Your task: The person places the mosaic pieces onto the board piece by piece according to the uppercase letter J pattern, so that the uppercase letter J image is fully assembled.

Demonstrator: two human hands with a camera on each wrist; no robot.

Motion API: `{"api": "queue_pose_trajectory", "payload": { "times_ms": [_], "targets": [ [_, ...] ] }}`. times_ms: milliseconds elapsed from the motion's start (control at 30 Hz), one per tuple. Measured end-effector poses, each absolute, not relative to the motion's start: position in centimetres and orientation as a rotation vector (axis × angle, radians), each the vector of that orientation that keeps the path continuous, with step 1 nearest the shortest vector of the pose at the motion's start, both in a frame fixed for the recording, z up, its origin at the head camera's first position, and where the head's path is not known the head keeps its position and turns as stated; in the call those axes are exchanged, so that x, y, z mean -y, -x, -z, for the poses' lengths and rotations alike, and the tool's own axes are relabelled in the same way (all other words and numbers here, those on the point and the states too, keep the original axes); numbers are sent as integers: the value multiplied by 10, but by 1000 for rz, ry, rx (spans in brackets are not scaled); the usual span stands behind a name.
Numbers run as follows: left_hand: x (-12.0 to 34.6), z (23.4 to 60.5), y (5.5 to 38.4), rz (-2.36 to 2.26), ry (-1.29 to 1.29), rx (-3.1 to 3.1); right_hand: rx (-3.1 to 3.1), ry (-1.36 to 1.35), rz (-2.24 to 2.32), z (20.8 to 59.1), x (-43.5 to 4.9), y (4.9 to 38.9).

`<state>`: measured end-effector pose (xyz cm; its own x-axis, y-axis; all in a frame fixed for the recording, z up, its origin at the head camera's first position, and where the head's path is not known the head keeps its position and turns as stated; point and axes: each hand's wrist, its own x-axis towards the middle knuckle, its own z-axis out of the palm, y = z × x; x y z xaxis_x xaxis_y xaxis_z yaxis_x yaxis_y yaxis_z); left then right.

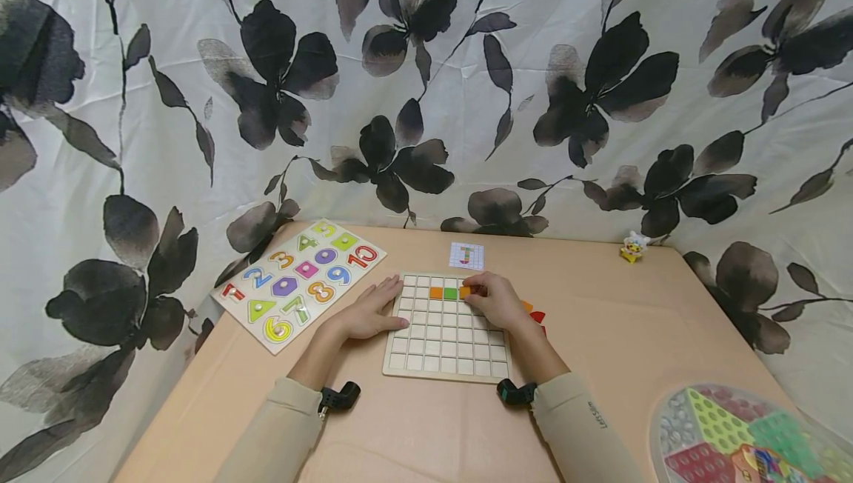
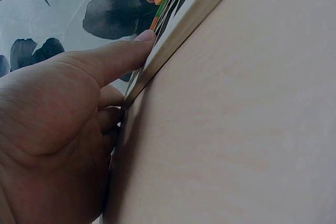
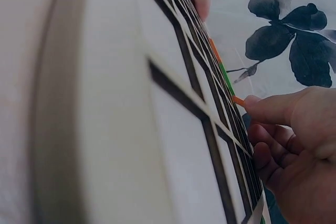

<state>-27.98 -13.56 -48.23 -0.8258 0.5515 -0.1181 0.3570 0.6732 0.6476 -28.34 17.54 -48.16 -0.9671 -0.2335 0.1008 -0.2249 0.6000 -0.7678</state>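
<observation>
A white square-grid board (image 1: 448, 364) in a pale wooden frame lies on the table in the head view. An orange tile (image 1: 436, 292) and a green tile (image 1: 450, 293) sit side by side in one of its upper rows. My right hand (image 1: 498, 302) pinches another orange tile (image 1: 464, 292) between thumb and finger, just right of the green one; the right wrist view shows this tile (image 3: 239, 100) tilted at the board's surface. With fingers extended, my left hand (image 1: 366, 312) rests at the board's left edge, its thumb (image 2: 123, 56) on the frame.
A small printed grid card (image 1: 466, 255) lies behind the board. Red and orange pieces (image 1: 537, 316) are partly hidden by the right forearm. A number-and-shape puzzle board (image 1: 300, 283) lies left, a small toy figure (image 1: 633, 246) back right, and a clear container of coloured plates (image 1: 720, 424) front right.
</observation>
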Motion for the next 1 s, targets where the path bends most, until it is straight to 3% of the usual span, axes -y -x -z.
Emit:
{"api": "queue_pose_trajectory", "payload": {
  "times_ms": [1000],
  "targets": [
    [137,484,282,-895,-717,-2578,-2854,443,1181,487,-174,286]
  ]
}}
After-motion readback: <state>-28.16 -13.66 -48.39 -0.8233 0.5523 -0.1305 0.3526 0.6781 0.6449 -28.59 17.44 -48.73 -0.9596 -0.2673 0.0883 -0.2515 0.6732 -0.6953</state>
